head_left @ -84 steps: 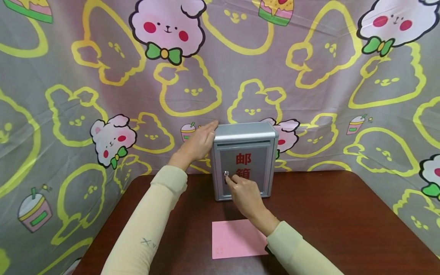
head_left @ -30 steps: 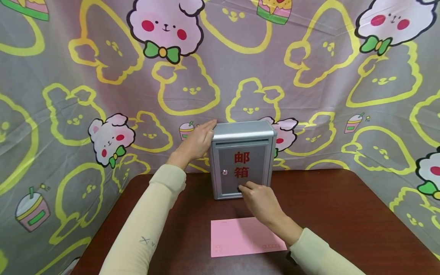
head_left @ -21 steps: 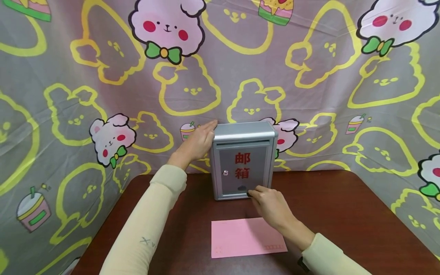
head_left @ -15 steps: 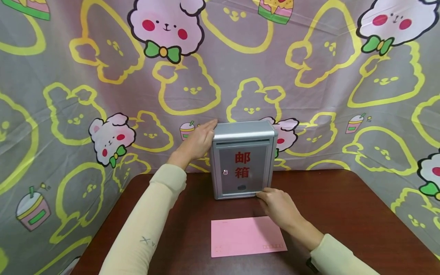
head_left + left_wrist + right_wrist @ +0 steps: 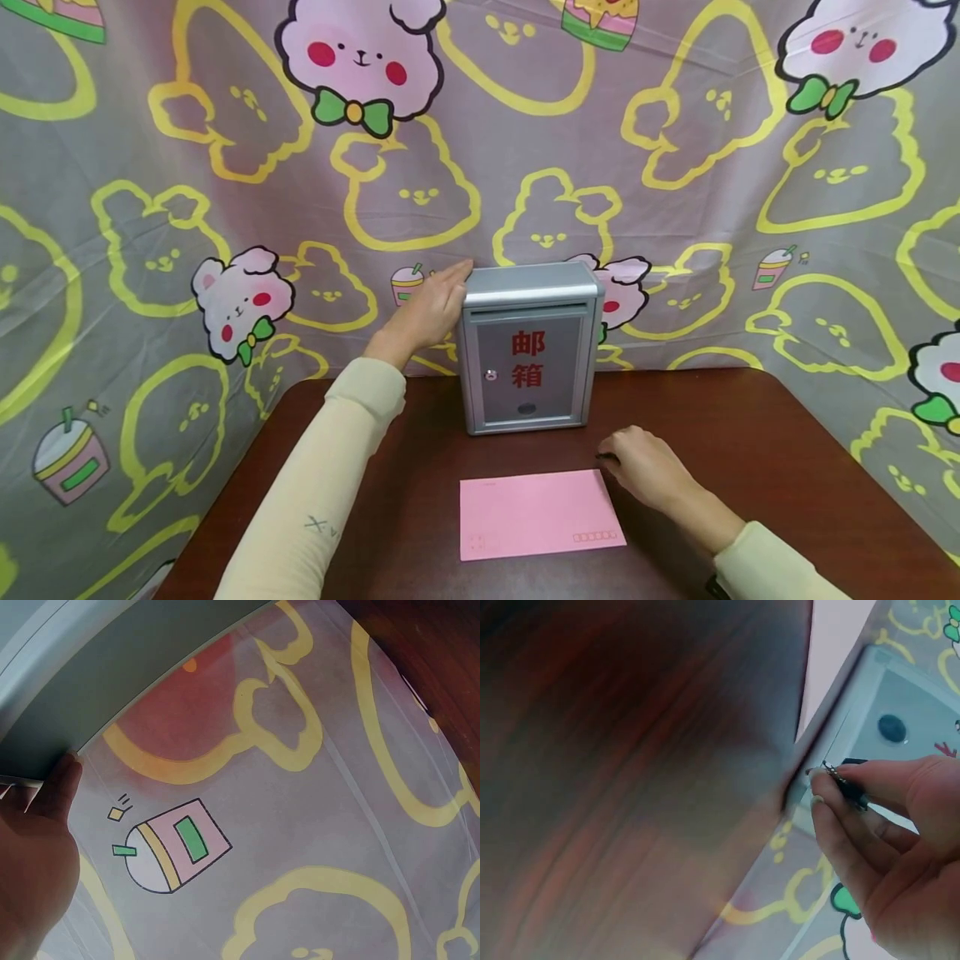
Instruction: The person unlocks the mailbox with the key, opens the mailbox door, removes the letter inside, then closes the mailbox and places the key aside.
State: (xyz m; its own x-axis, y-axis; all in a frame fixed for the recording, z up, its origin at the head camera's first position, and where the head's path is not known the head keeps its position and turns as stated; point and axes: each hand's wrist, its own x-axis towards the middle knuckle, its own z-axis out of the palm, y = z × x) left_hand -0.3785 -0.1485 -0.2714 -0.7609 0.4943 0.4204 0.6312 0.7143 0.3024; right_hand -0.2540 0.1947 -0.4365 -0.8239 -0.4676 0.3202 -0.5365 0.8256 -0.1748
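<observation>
A grey metal mailbox [image 5: 558,367] with red characters stands upright, its door closed and a silver lock [image 5: 491,375] at the door's left side. My left hand [image 5: 431,308] rests with extended fingers on the box's upper left edge; the left wrist view shows that hand [image 5: 37,862] against the side. To the right of the box's base, low over the table, my right hand [image 5: 648,467] pinches a small black-headed key [image 5: 851,792] on a metal ring between thumb and fingers. A pink envelope [image 5: 536,517] lies flat in front of the box.
The dark red-brown table [image 5: 750,483] carries the box near its back edge. Behind and on both sides hangs a grey cloth [image 5: 675,208] printed with cartoon bunnies, close to the mailbox.
My right hand has drawn away from the lock, moving down and right past the box's lower corner with the key in its grip. The left hand has stayed on the box.
</observation>
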